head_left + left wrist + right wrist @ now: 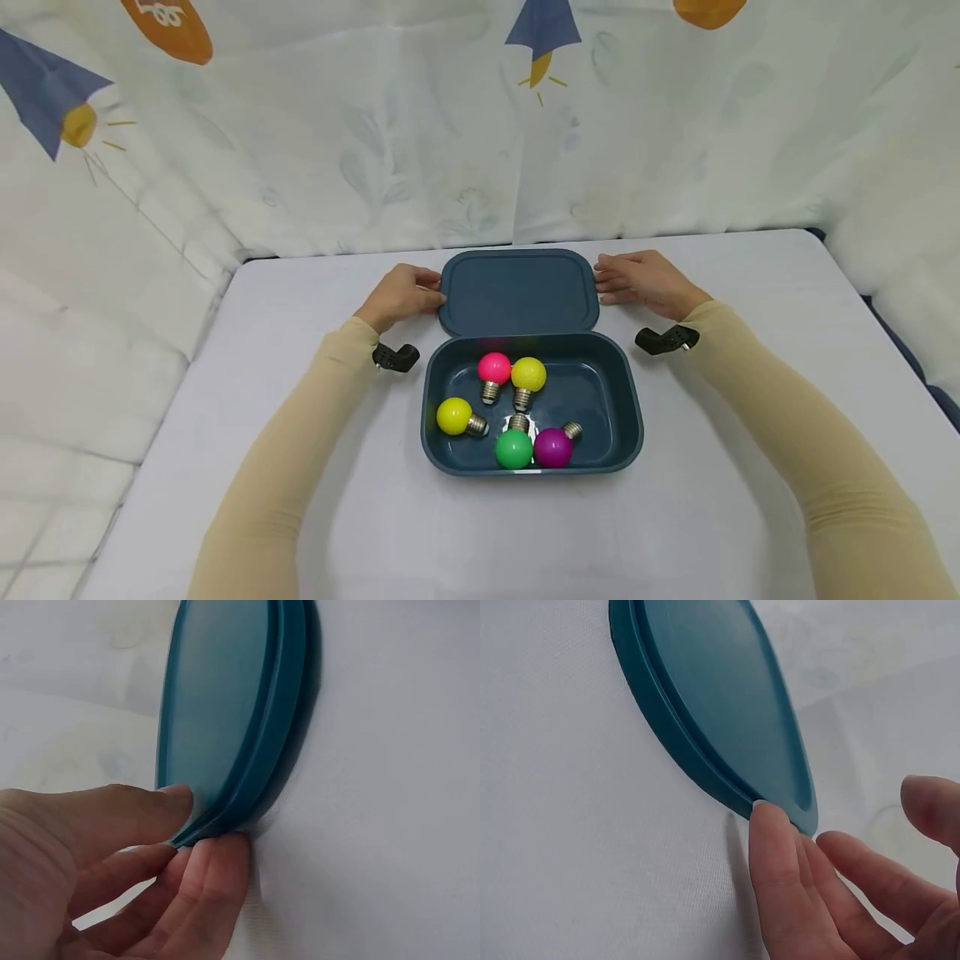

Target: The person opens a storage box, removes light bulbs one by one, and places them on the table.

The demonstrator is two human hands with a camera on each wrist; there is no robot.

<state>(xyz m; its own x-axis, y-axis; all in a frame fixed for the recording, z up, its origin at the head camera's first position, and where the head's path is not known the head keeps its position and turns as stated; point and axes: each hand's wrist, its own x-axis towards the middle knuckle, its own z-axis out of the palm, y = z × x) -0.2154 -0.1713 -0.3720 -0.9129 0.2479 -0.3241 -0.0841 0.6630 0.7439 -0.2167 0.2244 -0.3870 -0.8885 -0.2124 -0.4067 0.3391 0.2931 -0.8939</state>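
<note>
A dark blue-teal lid (517, 292) lies behind the matching open box (600, 461), its near edge along the box's back rim. My left hand (402, 296) pinches the lid's left end; in the left wrist view the thumb (176, 801) lies over the rim and the fingers (217, 870) sit against its edge. At the opposite end, my right hand (647, 282) touches the lid with extended fingertips, while its thumb (930, 806) stands away from it. Inside the box lie a pink bulb (494, 367), a green bulb (513, 450), a purple bulb (552, 448) and two yellow bulbs (528, 375).
A white cloth covers the table (525, 542). Behind it hangs a pale curtain (450, 150) with rocket prints, close to the lid's far edge. Each wrist wears a black strap-on device (396, 358).
</note>
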